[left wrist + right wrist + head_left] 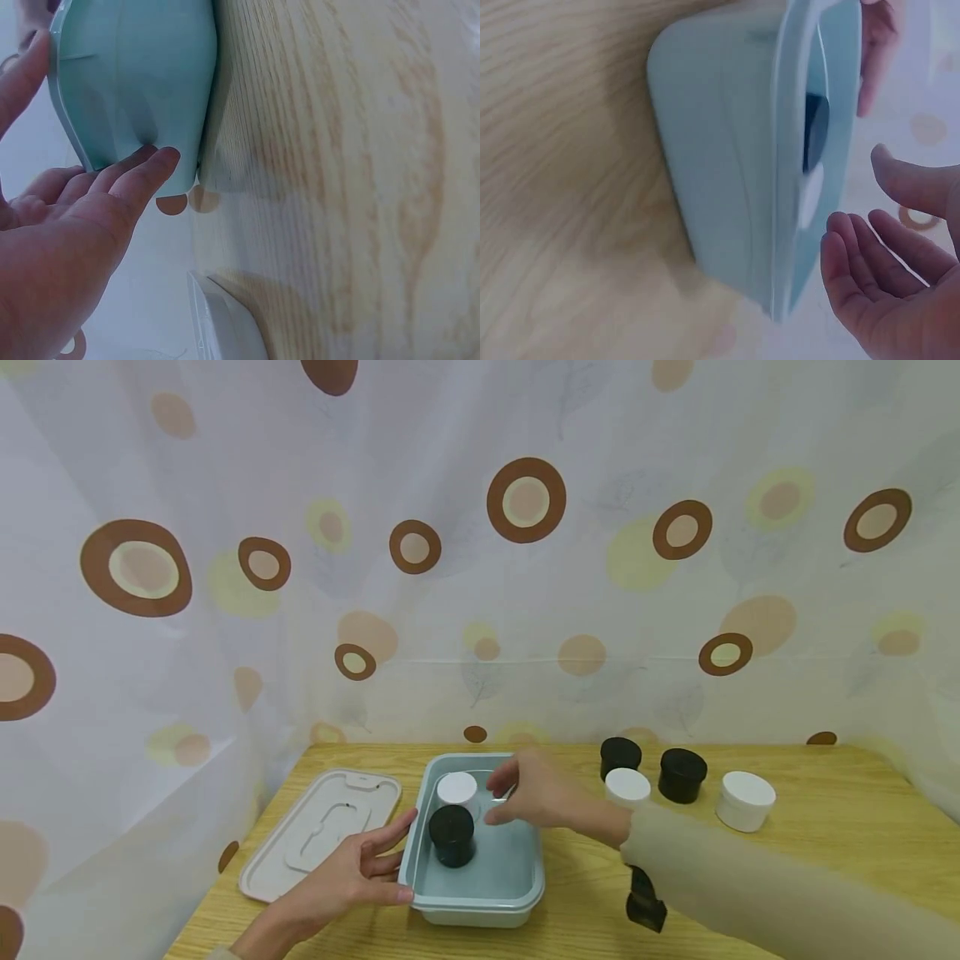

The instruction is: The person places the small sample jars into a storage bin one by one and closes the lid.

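Observation:
A pale blue plastic box point(480, 893) stands on the table with its top uncovered. Inside, along the left side, are a white-lidded jar point(457, 788) and, nearer me, a black jar point(452, 837). My left hand point(348, 868) steadies the box from the left: its thumb touches the rim, and its extended fingers point(142, 176) rest against the outer wall. Over the right part of the box hovers my right hand point(536, 793), thumb and fingers apart and nothing between them. In the right wrist view, the right hand point(900, 277) is beside the rim, not touching it.
Right of the box stand a black jar point(620, 758), a white jar point(628, 785) partly behind my right arm, another black jar point(682, 775) and another white jar point(746, 801). A pale lid point(322, 831) lies to the left. A patterned curtain point(480, 610) hangs behind the table.

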The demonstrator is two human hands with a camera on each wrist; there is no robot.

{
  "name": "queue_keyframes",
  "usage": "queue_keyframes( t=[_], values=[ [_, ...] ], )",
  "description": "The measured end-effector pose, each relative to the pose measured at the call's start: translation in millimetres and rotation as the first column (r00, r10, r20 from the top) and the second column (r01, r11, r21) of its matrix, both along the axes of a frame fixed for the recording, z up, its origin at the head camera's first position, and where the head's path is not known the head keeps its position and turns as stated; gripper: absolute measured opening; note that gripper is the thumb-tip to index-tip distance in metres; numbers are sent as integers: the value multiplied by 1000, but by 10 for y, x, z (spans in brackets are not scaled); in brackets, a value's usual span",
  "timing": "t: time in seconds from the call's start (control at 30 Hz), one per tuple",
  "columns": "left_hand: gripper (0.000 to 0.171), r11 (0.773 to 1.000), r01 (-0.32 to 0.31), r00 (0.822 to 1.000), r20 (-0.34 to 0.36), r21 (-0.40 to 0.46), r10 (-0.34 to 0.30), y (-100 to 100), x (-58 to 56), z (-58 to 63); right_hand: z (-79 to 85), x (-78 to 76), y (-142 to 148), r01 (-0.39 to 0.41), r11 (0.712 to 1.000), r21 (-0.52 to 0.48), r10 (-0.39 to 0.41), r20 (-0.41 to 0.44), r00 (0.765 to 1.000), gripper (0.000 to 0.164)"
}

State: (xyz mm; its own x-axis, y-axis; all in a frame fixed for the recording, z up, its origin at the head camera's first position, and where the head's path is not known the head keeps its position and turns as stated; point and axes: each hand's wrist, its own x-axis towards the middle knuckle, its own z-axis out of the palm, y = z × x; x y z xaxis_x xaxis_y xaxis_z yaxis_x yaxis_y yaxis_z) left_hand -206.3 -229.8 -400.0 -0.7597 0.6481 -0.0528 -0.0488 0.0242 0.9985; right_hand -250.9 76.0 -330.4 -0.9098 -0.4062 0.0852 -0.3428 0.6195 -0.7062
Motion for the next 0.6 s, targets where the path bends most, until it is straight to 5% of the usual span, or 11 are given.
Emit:
queue_keyframes(
  t=[0.27,0.6],
  values=[
    [95,1000,-17,1000,-6,-24,17,11,7,15,184,91,970,27,999,31,-24,-119,993,21],
    [95,998,-28,1000,9,-49,28,20,1,19,-18,181,2230,189,968,168,-150,-219,964,33]
  ],
)
